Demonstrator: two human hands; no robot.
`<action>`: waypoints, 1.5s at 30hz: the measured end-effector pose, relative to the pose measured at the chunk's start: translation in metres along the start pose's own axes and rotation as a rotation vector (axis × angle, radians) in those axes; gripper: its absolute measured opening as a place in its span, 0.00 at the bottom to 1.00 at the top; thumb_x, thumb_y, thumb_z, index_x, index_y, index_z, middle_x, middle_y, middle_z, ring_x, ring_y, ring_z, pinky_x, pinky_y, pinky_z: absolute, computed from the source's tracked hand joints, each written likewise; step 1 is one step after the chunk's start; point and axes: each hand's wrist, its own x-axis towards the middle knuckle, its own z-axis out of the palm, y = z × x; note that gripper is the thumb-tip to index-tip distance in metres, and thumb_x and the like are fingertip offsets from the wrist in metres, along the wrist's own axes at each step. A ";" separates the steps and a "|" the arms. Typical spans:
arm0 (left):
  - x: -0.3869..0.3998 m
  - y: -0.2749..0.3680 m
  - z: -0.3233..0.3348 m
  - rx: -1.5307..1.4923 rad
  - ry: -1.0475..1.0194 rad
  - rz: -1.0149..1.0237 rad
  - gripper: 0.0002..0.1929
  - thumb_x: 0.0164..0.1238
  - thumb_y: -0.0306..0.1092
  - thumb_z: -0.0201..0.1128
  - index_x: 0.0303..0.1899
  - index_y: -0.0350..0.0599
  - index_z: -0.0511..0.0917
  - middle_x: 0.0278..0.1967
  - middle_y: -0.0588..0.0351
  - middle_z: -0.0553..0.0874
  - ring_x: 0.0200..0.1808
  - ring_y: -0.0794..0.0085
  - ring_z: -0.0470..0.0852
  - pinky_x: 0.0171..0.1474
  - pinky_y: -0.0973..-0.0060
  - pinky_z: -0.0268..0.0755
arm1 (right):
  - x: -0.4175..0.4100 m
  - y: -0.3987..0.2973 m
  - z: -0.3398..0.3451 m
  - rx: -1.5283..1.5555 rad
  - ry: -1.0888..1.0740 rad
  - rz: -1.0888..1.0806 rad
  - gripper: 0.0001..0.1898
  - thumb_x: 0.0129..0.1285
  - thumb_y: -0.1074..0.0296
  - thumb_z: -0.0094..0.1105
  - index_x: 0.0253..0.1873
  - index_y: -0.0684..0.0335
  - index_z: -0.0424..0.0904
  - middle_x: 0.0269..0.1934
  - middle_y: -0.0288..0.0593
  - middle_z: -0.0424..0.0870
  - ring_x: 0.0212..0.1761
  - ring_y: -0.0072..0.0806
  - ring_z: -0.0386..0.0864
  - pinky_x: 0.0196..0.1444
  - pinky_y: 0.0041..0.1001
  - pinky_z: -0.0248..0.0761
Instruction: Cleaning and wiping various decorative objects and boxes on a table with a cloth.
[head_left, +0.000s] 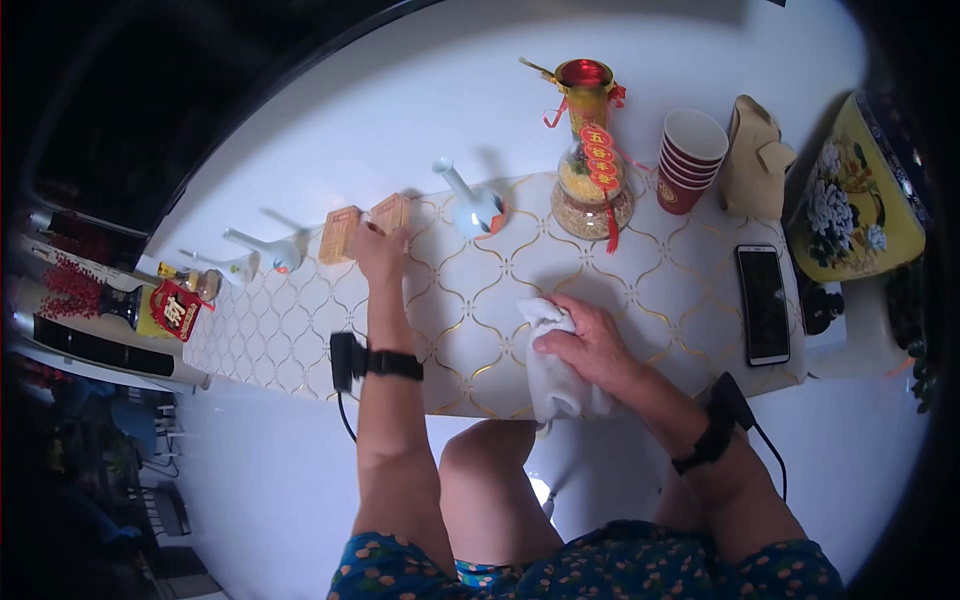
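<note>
My left hand (381, 251) reaches to the back of the cabinet top, its fingers around the lower part of a small orange-tan box (391, 213). A similar box (339, 234) stands just left of it, close to my fingers. My right hand (589, 341) grips a bunched white cloth (553, 375), which rests on the patterned cover (480, 337) near the front edge. A pale blue narrow-necked vase (474, 202) stands right of the boxes. Behind the cloth is a gourd-shaped glass bottle (592, 191) of layered grains with a red tassel.
At right are stacked paper cups (681, 180), a folded brown paper bag (754, 161), a smartphone (763, 304) and a large yellow floral pot (859, 195). Leftward stand another slim vase (274, 251), a white vase (232, 268) and a red ornament (176, 307). A wall rises behind.
</note>
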 end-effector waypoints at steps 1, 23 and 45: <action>-0.013 0.008 -0.004 -0.001 -0.006 0.000 0.24 0.46 0.39 0.74 0.41 0.34 0.74 0.37 0.49 0.80 0.38 0.61 0.78 0.43 0.69 0.69 | 0.000 0.004 -0.001 0.017 0.014 0.004 0.27 0.49 0.61 0.65 0.53 0.70 0.75 0.40 0.54 0.83 0.39 0.38 0.82 0.45 0.31 0.73; -0.224 0.105 0.023 -1.154 -0.820 -0.132 0.28 0.68 0.48 0.58 0.62 0.37 0.68 0.52 0.54 0.79 0.52 0.73 0.77 0.56 0.77 0.68 | 0.005 -0.005 -0.042 0.037 0.326 -0.161 0.31 0.51 0.61 0.68 0.59 0.65 0.70 0.48 0.48 0.79 0.50 0.35 0.78 0.52 0.31 0.70; -0.220 0.108 0.029 -0.922 -0.431 0.203 0.42 0.46 0.23 0.68 0.67 0.42 0.57 0.43 0.57 0.72 0.45 0.73 0.74 0.54 0.78 0.67 | -0.001 -0.010 -0.034 -0.099 0.340 -0.439 0.27 0.57 0.65 0.59 0.61 0.66 0.67 0.50 0.51 0.77 0.49 0.46 0.77 0.54 0.31 0.70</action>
